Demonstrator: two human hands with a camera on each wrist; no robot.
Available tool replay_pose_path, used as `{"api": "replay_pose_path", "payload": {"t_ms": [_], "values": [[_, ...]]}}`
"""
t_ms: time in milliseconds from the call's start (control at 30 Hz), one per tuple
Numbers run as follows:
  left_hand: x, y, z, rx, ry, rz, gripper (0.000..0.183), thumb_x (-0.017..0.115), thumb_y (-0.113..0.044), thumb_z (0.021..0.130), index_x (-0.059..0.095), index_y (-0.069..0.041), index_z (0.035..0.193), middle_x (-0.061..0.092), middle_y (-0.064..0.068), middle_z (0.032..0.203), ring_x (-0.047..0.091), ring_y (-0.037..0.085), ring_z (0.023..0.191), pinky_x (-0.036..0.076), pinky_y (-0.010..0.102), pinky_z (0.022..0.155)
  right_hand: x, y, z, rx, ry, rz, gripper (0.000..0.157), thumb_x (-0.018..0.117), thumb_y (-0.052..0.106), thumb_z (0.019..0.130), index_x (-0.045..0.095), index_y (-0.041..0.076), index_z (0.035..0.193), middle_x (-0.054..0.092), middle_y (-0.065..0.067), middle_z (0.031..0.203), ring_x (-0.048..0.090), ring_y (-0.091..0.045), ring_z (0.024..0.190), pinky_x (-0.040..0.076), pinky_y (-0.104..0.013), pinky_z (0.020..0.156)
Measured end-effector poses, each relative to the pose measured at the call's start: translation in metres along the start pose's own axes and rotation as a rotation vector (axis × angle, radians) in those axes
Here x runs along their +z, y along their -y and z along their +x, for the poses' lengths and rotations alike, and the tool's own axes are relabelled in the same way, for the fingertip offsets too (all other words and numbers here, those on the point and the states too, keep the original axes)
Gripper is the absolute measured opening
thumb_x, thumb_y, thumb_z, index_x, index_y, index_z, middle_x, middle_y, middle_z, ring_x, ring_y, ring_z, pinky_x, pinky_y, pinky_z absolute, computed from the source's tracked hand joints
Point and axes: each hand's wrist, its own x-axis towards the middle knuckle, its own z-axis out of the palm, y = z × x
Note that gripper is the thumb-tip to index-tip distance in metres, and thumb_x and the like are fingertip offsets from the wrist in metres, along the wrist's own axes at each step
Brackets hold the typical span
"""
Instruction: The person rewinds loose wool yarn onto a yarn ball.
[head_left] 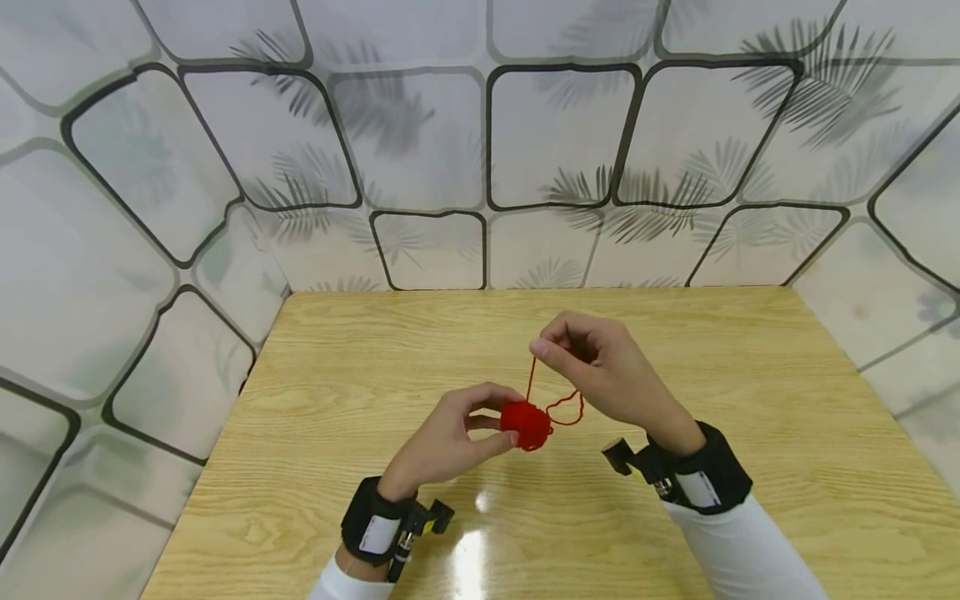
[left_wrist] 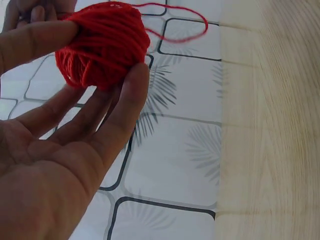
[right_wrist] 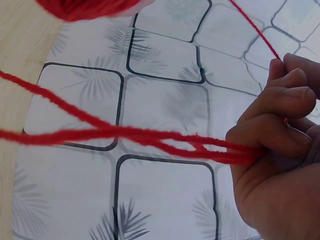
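A ball of red yarn (head_left: 527,426) is held by my left hand (head_left: 452,433), thumb on one side and fingertips on the other. The left wrist view shows the yarn ball (left_wrist: 105,45) wound in many strands, with the fingers spread around it. Up and to the right, my right hand (head_left: 600,367) pinches a strand of yarn (head_left: 531,379) that runs taut from the ball. A slack loop of yarn (head_left: 573,419) hangs between ball and right hand. In the right wrist view, more strands (right_wrist: 165,140) pass into the curled fingers (right_wrist: 272,132).
Both hands are above a light wooden table (head_left: 360,350). Behind it and at the sides stand pale panels (head_left: 420,142) patterned with dark outlines and leaves. Black bands with small cameras sit on the left wrist (head_left: 375,525) and right wrist (head_left: 705,475).
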Motion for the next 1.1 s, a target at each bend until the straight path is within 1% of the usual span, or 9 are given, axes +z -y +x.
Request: {"api": "replay_pose_path", "payload": {"t_ms": [233, 500, 633, 700, 800, 867, 933, 1033, 1100], "values": [[0.003, 0.012, -0.001, 0.030, 0.040, -0.085, 0.036, 0.065, -0.015, 0.084, 0.055, -0.010, 0.118, 0.059, 0.002, 0.113, 0.057, 0.019, 0.102, 0.048, 0.036, 0.085, 0.001, -0.024, 0.010, 0.057, -0.019, 0.038, 0.012, 0.056, 0.029, 0.091, 0.059, 0.018, 0.090, 0.040, -0.004, 0.065, 0.035, -0.018, 0.050, 0.030, -0.033, 0.044], [0.006, 0.013, -0.002, 0.138, -0.015, -0.208, 0.039, 0.066, -0.005, 0.081, 0.054, -0.006, 0.119, 0.056, 0.011, 0.116, 0.054, 0.026, 0.107, 0.048, 0.041, 0.084, 0.015, -0.059, 0.013, 0.172, 0.006, 0.173, 0.020, 0.055, 0.031, 0.091, 0.059, 0.011, 0.088, 0.035, -0.011, 0.061, 0.033, -0.023, 0.050, 0.027, -0.032, 0.043], [0.004, 0.011, -0.001, 0.209, -0.077, -0.282, 0.040, 0.064, 0.001, 0.080, 0.053, -0.001, 0.118, 0.055, 0.018, 0.114, 0.054, 0.029, 0.106, 0.048, 0.046, 0.083, 0.027, -0.069, 0.008, 0.228, 0.023, 0.192, 0.023, 0.056, 0.034, 0.090, 0.060, 0.012, 0.088, 0.036, -0.011, 0.060, 0.033, -0.023, 0.050, 0.027, -0.030, 0.043], [0.003, 0.011, 0.000, 0.242, -0.117, -0.321, 0.039, 0.062, 0.003, 0.081, 0.051, 0.002, 0.119, 0.053, 0.021, 0.115, 0.053, 0.031, 0.107, 0.047, 0.049, 0.083, 0.033, -0.071, 0.006, 0.248, 0.045, 0.210, 0.021, 0.055, 0.032, 0.091, 0.061, 0.012, 0.089, 0.044, -0.010, 0.063, 0.039, -0.021, 0.052, 0.035, -0.029, 0.045], [0.001, 0.012, 0.001, 0.268, -0.193, -0.344, 0.038, 0.060, 0.002, 0.083, 0.050, 0.004, 0.119, 0.052, 0.023, 0.115, 0.053, 0.034, 0.107, 0.046, 0.050, 0.084, 0.040, -0.071, 0.001, 0.252, 0.086, 0.249, 0.014, 0.055, 0.021, 0.092, 0.062, 0.009, 0.092, 0.056, -0.009, 0.073, 0.048, -0.022, 0.060, 0.045, -0.031, 0.054], [0.000, 0.012, 0.002, 0.264, -0.247, -0.339, 0.037, 0.060, 0.001, 0.084, 0.049, 0.004, 0.119, 0.052, 0.022, 0.116, 0.052, 0.035, 0.108, 0.045, 0.050, 0.085, 0.043, -0.064, -0.002, 0.249, 0.113, 0.267, 0.010, 0.053, 0.011, 0.092, 0.062, 0.007, 0.094, 0.061, -0.009, 0.081, 0.052, -0.022, 0.067, 0.048, -0.034, 0.061], [0.000, 0.012, 0.003, 0.249, -0.299, -0.325, 0.037, 0.060, -0.001, 0.084, 0.050, 0.004, 0.119, 0.053, 0.021, 0.116, 0.053, 0.035, 0.106, 0.045, 0.048, 0.086, 0.045, -0.057, -0.005, 0.236, 0.129, 0.264, 0.014, 0.050, 0.005, 0.091, 0.062, 0.006, 0.098, 0.062, -0.007, 0.085, 0.051, -0.021, 0.068, 0.046, -0.032, 0.062], [-0.001, 0.013, 0.005, 0.219, -0.371, -0.311, 0.037, 0.061, -0.003, 0.084, 0.050, 0.003, 0.119, 0.053, 0.020, 0.115, 0.052, 0.034, 0.105, 0.045, 0.046, 0.088, 0.048, -0.047, -0.008, 0.215, 0.142, 0.226, 0.017, 0.049, 0.006, 0.092, 0.063, 0.005, 0.102, 0.062, -0.004, 0.087, 0.047, -0.018, 0.066, 0.043, -0.030, 0.061], [-0.001, 0.014, 0.006, 0.199, -0.418, -0.308, 0.038, 0.062, -0.006, 0.084, 0.050, 0.001, 0.119, 0.053, 0.019, 0.115, 0.052, 0.033, 0.104, 0.044, 0.044, 0.089, 0.051, -0.045, -0.011, 0.221, 0.146, 0.200, 0.016, 0.049, 0.010, 0.094, 0.063, 0.005, 0.101, 0.059, -0.003, 0.079, 0.043, -0.016, 0.060, 0.040, -0.028, 0.056]]}}
